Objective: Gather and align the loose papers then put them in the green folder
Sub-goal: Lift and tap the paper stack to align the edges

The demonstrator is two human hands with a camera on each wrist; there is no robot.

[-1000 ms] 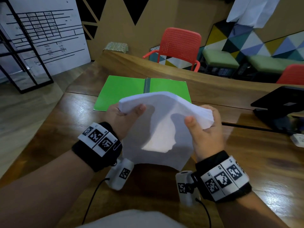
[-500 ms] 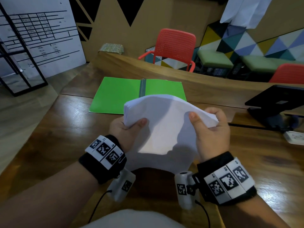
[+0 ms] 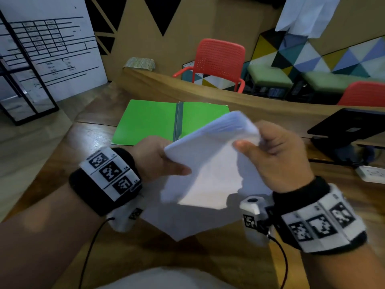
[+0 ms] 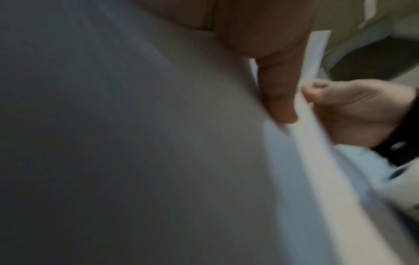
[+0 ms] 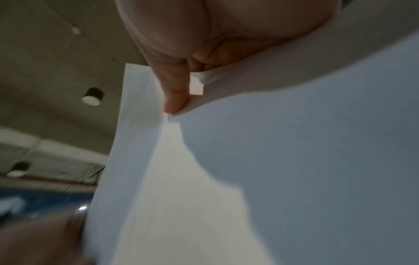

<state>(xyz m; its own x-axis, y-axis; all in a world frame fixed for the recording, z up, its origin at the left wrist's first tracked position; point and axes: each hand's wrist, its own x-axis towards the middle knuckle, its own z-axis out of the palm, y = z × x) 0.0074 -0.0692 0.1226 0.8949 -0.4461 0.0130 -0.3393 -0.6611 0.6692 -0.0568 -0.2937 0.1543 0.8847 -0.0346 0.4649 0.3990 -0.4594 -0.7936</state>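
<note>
**Both hands hold the paper stack over the table**

Head view: the left hand [image 3: 154, 159] and right hand [image 3: 277, 155] each grip a side of the bent stack of white paper sheets [image 3: 208, 167], held above the brown wooden table [image 3: 208, 255]. The open green card folder [image 3: 150, 122] lies flat beyond.

Left wrist view: the left thumb pinches the sheets.

Right wrist view: the right thumb clamps the stack's edge.

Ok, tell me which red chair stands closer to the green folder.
The red chair behind the green folder; the other red chair sits at the right edge.
</note>
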